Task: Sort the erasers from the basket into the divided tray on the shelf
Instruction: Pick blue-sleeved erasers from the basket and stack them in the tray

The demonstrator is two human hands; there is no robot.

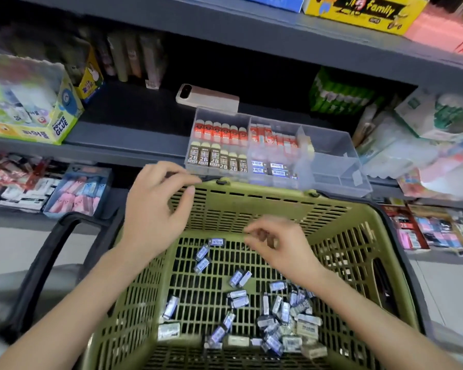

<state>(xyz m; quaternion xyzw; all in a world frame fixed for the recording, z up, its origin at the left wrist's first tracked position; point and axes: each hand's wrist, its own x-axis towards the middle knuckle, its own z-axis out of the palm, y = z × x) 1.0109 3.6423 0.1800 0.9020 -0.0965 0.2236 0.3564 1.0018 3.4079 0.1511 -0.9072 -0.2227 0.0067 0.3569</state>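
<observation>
Plainly, the olive-green basket (278, 212) fills the lower middle of the frame. Its far rim sits just below the clear divided tray (329, 161) on the grey shelf (134, 150) at centre.

The left hand (155, 209) hovers over the basket's far-left corner, fingers loosely curved and apart, with nothing visible in them. The right hand (275, 247) hangs over the middle of the basket with its fingers curled inward. It is blurred, so I cannot tell whether it pinches an eraser.

The loose erasers (284, 316) lie scattered on the basket floor, thickest at lower right, so much of the sorting looks undone.

To do this step well, I would:
- pick up one eraser at a time by its short ends;
- read the sleeve first;
- match it to the compartment that holds its kind;
- set it upright in a row rather than dropping it in.

The blue-labelled erasers (270, 168) at the tray's lower middle look like the match for most of the basket's stock. The tray's right compartments look largely free.

Legible writing:
- "2B" on the brown-sleeved erasers (214, 157) at the tray's lower left, below the red-sleeved erasers (219, 132), whose print is too small to read;
- "POWER GLUE" on the yellow-green box (60, 126) at left;
- "Family" on the yellow carton (366, 12) at upper right.
</observation>
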